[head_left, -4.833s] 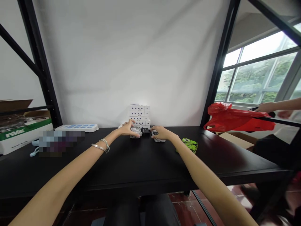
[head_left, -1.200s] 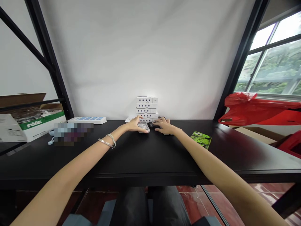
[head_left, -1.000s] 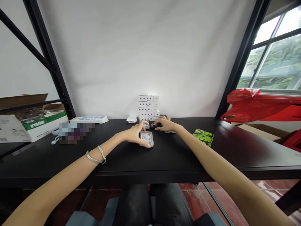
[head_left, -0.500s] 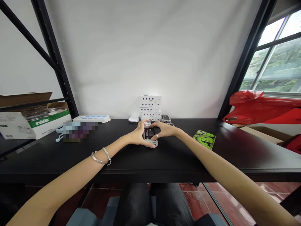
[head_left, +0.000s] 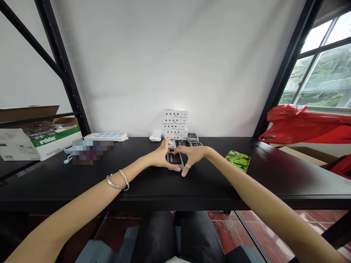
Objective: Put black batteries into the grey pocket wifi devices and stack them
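A small grey-rimmed device with a black battery [head_left: 174, 158] in it, printed with pale lettering that seems to read 3000, lies on the black table between my hands. My left hand [head_left: 161, 155] curves around its left side, its thumb along the near edge and its fingers at the far end. Over the far right part of the device, the bent fingertips of my right hand [head_left: 193, 155] rest on or just above it. The right thumb stands apart, off the device's near right corner. Beyond my fingers sits another white and grey piece [head_left: 172, 144], partly hidden.
White boxes [head_left: 175, 122] are stacked against the wall, with grey-black devices [head_left: 193, 137] to their right and white pieces [head_left: 155, 137] to their left. A power strip [head_left: 106, 137] and open carton [head_left: 55, 142] stand left. A green phone case [head_left: 238, 160] lies right.
My right thumb has come off the battery and swung right and nearer to me, so more of the battery shows. My left hand stays around the device. The view has shifted slightly.
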Action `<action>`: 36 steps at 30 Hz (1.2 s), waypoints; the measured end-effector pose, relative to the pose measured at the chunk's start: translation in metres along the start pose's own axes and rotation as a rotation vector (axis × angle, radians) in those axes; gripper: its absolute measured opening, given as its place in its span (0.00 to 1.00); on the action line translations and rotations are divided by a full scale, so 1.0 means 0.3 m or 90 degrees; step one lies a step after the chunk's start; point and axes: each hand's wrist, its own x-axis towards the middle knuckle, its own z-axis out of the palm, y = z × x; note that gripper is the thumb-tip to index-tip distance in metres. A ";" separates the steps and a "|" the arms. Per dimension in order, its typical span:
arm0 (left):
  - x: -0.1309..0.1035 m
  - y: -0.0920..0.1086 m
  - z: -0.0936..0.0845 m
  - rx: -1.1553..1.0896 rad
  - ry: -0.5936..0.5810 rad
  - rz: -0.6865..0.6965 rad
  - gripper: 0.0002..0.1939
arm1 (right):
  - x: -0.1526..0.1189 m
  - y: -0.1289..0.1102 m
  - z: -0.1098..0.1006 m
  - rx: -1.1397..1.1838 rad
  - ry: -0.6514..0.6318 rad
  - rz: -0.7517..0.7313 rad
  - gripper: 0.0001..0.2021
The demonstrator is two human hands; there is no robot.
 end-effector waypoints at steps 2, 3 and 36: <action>-0.001 0.004 -0.002 -0.001 -0.003 0.006 0.23 | 0.007 -0.022 0.021 -0.014 0.020 0.003 0.54; -0.001 0.006 -0.004 -0.001 -0.004 0.008 0.22 | 0.009 -0.029 0.028 -0.017 0.028 0.001 0.54; 0.196 -0.045 -0.077 0.284 -0.068 -0.061 0.17 | 0.011 0.175 -0.045 -0.215 0.247 0.134 0.18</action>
